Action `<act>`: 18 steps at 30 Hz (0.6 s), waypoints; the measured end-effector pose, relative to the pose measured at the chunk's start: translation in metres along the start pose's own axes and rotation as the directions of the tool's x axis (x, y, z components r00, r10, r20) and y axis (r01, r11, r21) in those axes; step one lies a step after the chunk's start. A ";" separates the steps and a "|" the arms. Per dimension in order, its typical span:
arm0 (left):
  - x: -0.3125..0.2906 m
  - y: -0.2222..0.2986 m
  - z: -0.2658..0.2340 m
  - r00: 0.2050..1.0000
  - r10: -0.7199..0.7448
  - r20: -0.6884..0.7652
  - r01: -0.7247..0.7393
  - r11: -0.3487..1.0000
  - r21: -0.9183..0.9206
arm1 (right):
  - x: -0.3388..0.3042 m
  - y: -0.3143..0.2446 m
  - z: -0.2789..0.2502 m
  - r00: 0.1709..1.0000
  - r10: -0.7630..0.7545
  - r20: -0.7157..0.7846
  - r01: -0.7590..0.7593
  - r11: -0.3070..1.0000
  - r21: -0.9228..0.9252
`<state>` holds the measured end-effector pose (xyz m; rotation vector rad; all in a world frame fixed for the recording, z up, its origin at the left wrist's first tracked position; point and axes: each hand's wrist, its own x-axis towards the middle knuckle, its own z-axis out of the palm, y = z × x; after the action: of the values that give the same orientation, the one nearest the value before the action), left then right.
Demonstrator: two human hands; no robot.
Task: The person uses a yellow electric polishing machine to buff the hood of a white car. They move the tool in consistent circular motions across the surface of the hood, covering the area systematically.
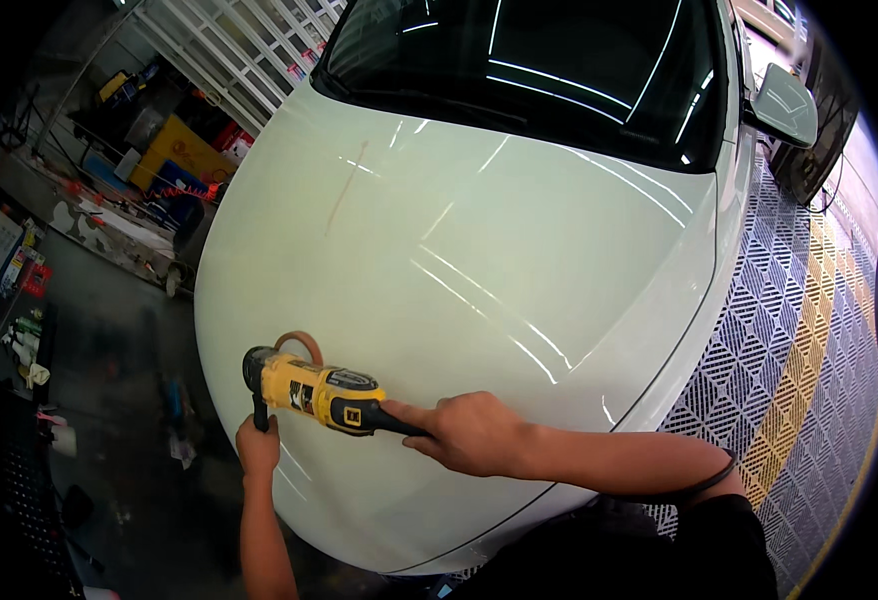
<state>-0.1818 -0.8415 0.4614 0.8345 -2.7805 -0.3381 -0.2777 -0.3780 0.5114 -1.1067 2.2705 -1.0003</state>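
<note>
A yellow and black power polisher [317, 390] rests with its round pad [299, 345] on the white car bonnet [479, 250], near the bonnet's front left edge. My right hand [469, 432] grips the polisher's black rear handle, index finger stretched along it. My left hand [258, 447] holds the black side handle that points down from the polisher's head. A faint brownish streak [344, 190] runs across the bonnet further up, toward the windscreen [539, 60].
A side mirror [785, 105] sticks out at the upper right. Grey and yellow grid floor tiles [799, 330] lie to the right of the car. Shelves, a yellow box [181, 150] and clutter line the left wall. Small items litter the dark floor [139, 400] at left.
</note>
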 end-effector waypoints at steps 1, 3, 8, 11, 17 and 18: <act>-0.012 -0.011 -0.004 0.999 -0.034 -0.002 0.034 0.999 0.015 | 0.003 -0.004 0.003 0.999 -0.023 0.038 0.023 1.000 -0.012; -0.013 -0.012 -0.008 0.997 -0.071 0.007 0.071 0.997 0.042 | 0.009 0.000 -0.006 0.997 -0.017 0.076 0.018 1.000 -0.014; 0.050 0.059 -0.004 0.997 0.000 0.077 -0.003 0.999 0.044 | 0.015 0.016 -0.069 0.999 0.038 0.022 -0.038 0.999 -0.031; 0.110 0.136 0.008 0.994 0.062 0.089 -0.065 0.998 0.022 | 0.006 0.026 -0.115 0.988 0.097 -0.119 -0.105 0.993 -0.061; 0.225 0.320 0.050 0.941 0.330 0.072 -0.332 0.943 0.031 | -0.010 0.079 -0.193 0.889 0.256 -0.379 -0.303 0.950 -0.070; 0.240 0.348 0.055 0.934 0.350 0.078 -0.354 0.934 0.042 | -0.012 0.084 -0.205 0.863 0.297 -0.409 -0.349 0.935 -0.058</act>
<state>-0.5700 -0.6850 0.5404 0.3241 -2.9398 -0.2299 -0.4420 -0.2466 0.5821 -0.5646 2.7606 -1.0149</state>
